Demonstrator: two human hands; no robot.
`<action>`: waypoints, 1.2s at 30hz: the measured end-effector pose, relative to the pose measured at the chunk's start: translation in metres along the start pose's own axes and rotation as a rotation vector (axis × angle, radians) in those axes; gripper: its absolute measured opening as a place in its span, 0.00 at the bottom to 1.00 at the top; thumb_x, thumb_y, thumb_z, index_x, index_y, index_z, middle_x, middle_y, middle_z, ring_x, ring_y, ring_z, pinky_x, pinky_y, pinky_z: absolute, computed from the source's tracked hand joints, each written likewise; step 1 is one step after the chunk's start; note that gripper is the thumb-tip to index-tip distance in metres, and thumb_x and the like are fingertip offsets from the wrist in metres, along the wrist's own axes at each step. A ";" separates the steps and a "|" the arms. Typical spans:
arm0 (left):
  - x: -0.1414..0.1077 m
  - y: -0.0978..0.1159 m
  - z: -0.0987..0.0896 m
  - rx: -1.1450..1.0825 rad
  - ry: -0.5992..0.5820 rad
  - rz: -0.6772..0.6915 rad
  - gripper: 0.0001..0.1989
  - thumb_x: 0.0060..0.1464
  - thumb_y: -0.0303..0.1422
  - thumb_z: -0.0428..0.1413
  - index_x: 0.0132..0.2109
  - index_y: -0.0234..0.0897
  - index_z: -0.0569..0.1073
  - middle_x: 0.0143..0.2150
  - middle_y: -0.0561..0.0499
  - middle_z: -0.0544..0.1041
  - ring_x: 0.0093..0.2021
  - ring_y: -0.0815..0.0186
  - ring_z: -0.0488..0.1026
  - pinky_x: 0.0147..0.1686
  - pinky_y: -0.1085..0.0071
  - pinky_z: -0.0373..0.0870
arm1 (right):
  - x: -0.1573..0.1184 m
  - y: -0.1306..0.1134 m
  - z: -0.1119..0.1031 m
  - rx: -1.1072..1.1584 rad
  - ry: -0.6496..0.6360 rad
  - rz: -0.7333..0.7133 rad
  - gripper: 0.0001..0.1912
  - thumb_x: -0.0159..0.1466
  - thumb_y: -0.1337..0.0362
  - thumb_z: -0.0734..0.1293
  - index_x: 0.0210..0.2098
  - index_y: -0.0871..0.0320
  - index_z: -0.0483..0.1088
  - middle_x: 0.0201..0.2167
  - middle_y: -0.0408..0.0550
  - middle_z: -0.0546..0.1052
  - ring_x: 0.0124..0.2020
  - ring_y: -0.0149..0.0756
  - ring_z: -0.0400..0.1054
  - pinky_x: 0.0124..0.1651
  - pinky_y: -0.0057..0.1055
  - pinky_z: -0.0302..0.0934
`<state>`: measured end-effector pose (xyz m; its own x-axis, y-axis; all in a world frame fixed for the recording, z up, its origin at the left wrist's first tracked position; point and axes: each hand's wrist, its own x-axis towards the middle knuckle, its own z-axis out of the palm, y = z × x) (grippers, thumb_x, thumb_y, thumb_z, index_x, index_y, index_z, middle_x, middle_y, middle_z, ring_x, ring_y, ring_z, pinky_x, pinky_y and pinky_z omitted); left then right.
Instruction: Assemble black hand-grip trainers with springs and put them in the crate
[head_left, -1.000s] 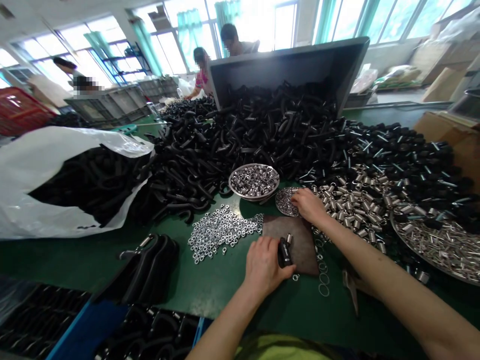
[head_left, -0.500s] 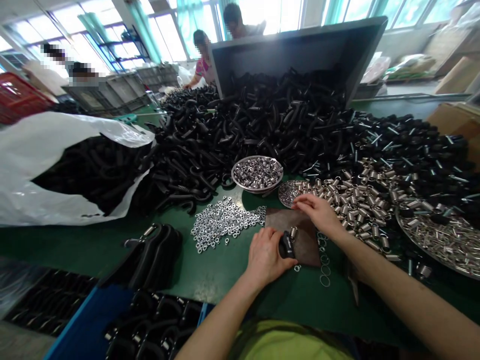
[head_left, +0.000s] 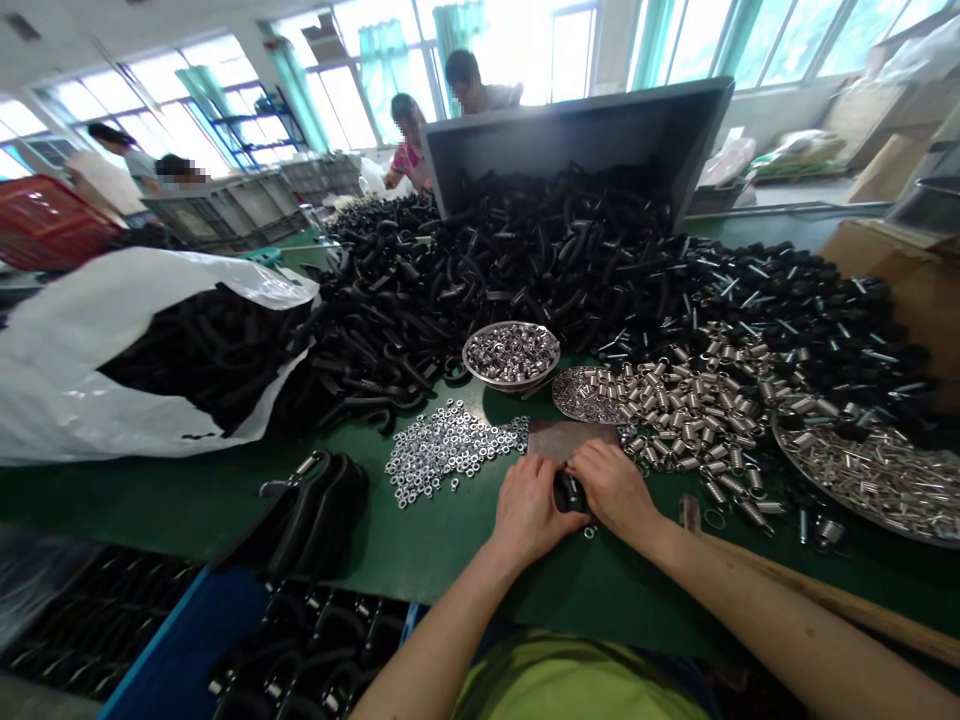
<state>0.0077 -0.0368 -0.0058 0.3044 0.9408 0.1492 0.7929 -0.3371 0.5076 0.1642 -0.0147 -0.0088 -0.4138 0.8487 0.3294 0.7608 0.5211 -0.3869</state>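
Black part (head_left: 570, 492) between left (head_left: 531, 508) and right hands (head_left: 611, 490).

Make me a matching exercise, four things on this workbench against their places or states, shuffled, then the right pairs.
1. White bag
2. Bowl
3. Springs
4. Left hand

A. Heaped to the right of the bowl
B. Gripping a black part
C. Lying open at the far left
D. Full of small metal pieces

1-C, 2-D, 3-A, 4-B

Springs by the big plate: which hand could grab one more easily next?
Probably the right hand: it's nearer the springs, while the left hand is farther off and curls around the black part.
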 end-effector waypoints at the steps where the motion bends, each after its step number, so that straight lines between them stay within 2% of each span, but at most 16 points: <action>1: -0.001 0.000 0.000 -0.010 0.013 0.007 0.30 0.36 0.43 0.65 0.48 0.40 0.67 0.45 0.46 0.70 0.46 0.56 0.65 0.45 0.60 0.62 | -0.001 -0.002 -0.001 -0.024 0.008 -0.004 0.11 0.64 0.68 0.57 0.30 0.59 0.69 0.31 0.52 0.72 0.39 0.41 0.61 0.41 0.37 0.54; 4: -0.001 0.001 0.000 -0.046 0.031 0.020 0.35 0.37 0.41 0.65 0.53 0.41 0.63 0.48 0.46 0.69 0.47 0.56 0.65 0.47 0.59 0.62 | 0.001 -0.006 -0.003 -0.068 0.028 0.012 0.10 0.64 0.69 0.58 0.31 0.58 0.69 0.30 0.50 0.73 0.38 0.41 0.61 0.39 0.36 0.54; 7: -0.001 0.002 0.000 -0.068 0.024 0.013 0.35 0.37 0.41 0.65 0.54 0.43 0.63 0.48 0.47 0.70 0.48 0.56 0.66 0.47 0.59 0.61 | 0.004 -0.008 -0.004 -0.079 0.025 0.018 0.08 0.62 0.70 0.60 0.29 0.57 0.69 0.28 0.48 0.73 0.37 0.40 0.61 0.38 0.35 0.55; 13: -0.002 0.004 0.002 -0.050 0.016 0.018 0.36 0.37 0.41 0.65 0.54 0.44 0.63 0.48 0.48 0.70 0.48 0.55 0.65 0.48 0.59 0.60 | 0.002 -0.005 -0.009 -0.078 -0.007 0.009 0.08 0.63 0.68 0.61 0.31 0.57 0.71 0.33 0.48 0.75 0.41 0.40 0.62 0.41 0.36 0.56; 17: -0.003 0.003 0.002 -0.013 -0.001 0.039 0.35 0.39 0.42 0.64 0.56 0.45 0.63 0.47 0.48 0.70 0.48 0.55 0.64 0.47 0.60 0.61 | 0.014 0.021 -0.019 -0.074 -0.059 0.021 0.09 0.64 0.64 0.61 0.32 0.55 0.72 0.33 0.44 0.75 0.40 0.36 0.63 0.43 0.32 0.57; 20: -0.003 0.003 0.001 0.023 -0.018 0.064 0.34 0.41 0.44 0.63 0.56 0.47 0.63 0.45 0.48 0.69 0.46 0.56 0.64 0.45 0.60 0.62 | 0.032 0.054 -0.025 -0.129 -0.039 0.127 0.10 0.63 0.67 0.60 0.34 0.58 0.73 0.34 0.49 0.75 0.41 0.39 0.62 0.44 0.35 0.56; 23: -0.003 0.004 0.001 0.053 -0.025 0.076 0.34 0.42 0.44 0.62 0.57 0.46 0.63 0.45 0.48 0.69 0.45 0.56 0.65 0.45 0.60 0.63 | 0.047 0.082 -0.022 -0.180 -0.050 0.204 0.09 0.60 0.71 0.61 0.32 0.61 0.74 0.34 0.55 0.74 0.42 0.43 0.62 0.45 0.37 0.54; 27: -0.001 0.004 0.001 0.033 -0.031 0.076 0.34 0.41 0.44 0.63 0.56 0.45 0.64 0.45 0.47 0.69 0.45 0.56 0.65 0.45 0.61 0.63 | 0.057 0.097 -0.015 -0.178 -0.091 0.251 0.10 0.58 0.74 0.60 0.26 0.60 0.72 0.32 0.55 0.74 0.42 0.42 0.62 0.44 0.35 0.53; 32: 0.005 0.002 0.001 -0.184 0.022 -0.029 0.31 0.39 0.44 0.64 0.52 0.43 0.69 0.46 0.47 0.71 0.48 0.55 0.66 0.47 0.60 0.63 | 0.061 0.096 -0.016 -0.084 -0.053 0.338 0.07 0.57 0.72 0.61 0.28 0.60 0.70 0.33 0.55 0.74 0.43 0.43 0.63 0.44 0.35 0.54; 34: 0.009 0.001 -0.001 -0.393 0.078 -0.146 0.29 0.38 0.42 0.65 0.50 0.41 0.72 0.47 0.46 0.72 0.48 0.55 0.67 0.50 0.60 0.62 | 0.061 0.094 -0.020 -0.004 -0.013 0.377 0.06 0.58 0.70 0.61 0.29 0.59 0.69 0.33 0.54 0.74 0.42 0.42 0.64 0.44 0.35 0.54; 36: 0.012 0.000 -0.005 -0.705 0.099 -0.322 0.28 0.38 0.42 0.65 0.49 0.39 0.73 0.45 0.46 0.73 0.45 0.57 0.69 0.47 0.62 0.65 | 0.059 0.090 -0.025 0.108 0.029 0.406 0.05 0.58 0.68 0.60 0.29 0.58 0.68 0.31 0.52 0.74 0.39 0.41 0.65 0.43 0.35 0.56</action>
<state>0.0087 -0.0248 0.0003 0.0413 0.9984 -0.0383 0.3014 0.0241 0.9532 0.2204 0.0804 -0.0028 -0.0755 0.9851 0.1546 0.8018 0.1522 -0.5779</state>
